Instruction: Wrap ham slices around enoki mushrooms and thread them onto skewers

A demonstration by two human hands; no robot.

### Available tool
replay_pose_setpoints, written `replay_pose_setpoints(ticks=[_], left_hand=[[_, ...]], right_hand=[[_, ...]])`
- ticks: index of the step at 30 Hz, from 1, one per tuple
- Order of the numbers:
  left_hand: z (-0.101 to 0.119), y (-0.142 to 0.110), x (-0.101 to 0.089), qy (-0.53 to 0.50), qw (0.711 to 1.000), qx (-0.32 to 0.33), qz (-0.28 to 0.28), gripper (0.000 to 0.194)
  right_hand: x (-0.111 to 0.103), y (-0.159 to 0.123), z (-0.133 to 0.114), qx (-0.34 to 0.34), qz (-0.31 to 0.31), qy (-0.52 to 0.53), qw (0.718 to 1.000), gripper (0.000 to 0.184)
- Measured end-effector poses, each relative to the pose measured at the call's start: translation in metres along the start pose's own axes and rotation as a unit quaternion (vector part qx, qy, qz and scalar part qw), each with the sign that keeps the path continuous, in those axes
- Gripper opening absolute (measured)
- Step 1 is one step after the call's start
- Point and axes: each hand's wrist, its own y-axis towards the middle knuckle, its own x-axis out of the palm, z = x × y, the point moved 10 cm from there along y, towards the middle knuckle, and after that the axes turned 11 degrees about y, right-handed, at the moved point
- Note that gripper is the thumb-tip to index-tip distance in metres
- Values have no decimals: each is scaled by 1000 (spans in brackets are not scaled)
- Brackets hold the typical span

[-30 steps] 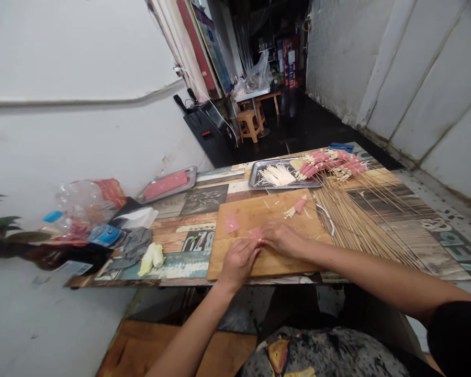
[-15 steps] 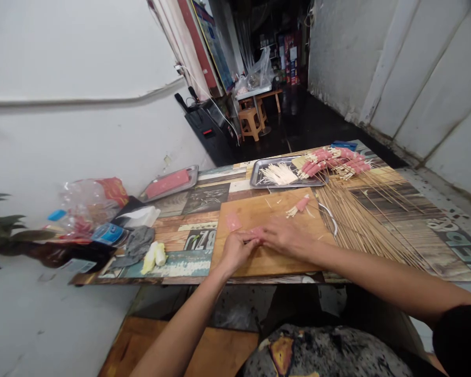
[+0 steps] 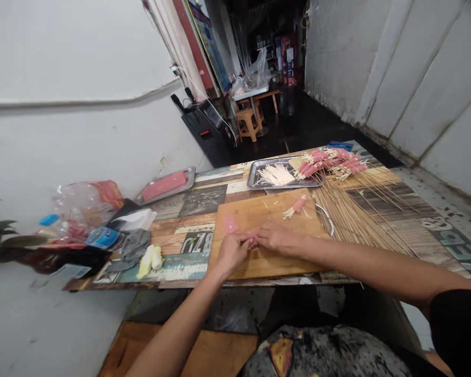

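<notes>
Over the wooden cutting board, my left hand and my right hand meet with bent fingers on a thin pink meat slice. Fingers cover much of that slice, so what lies inside it cannot be seen. A flat meat slice lies on the board just beyond my left hand. Farther back on the board is a finished-looking meat roll with white enoki ends sticking out. Behind the board, a metal tray carries loose enoki mushrooms and skewered meat rolls.
Many bamboo skewers spread right of the board, beside a white handle. At left are a meat tray, a grey cloth, cabbage pieces, a plastic bottle and plastic bags.
Both hands stay on the meat slice, with the right fingers drawn in slightly more. The whole view has shifted a little.
</notes>
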Motion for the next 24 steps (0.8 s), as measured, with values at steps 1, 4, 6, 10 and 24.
replay_pose_setpoints(ticks=[1, 4, 6, 10, 24], left_hand=[[4, -5, -6, 35, 999, 6, 37, 24], [27, -22, -21, 148, 976, 53, 148, 22], [43, -32, -25, 208, 956, 86, 189, 19], [52, -36, -24, 253, 942, 98, 196, 11], [22, 8, -6, 94, 990, 105, -31, 23]], right_hand=[[0, 2, 1, 4, -9, 12, 1000, 24], [-5, 6, 3, 26, -25, 51, 998, 21], [-13, 8, 6, 51, -22, 71, 996, 26], [-22, 9, 9, 85, -22, 89, 992, 28], [-44, 15, 1, 92, -48, 43, 994, 23]])
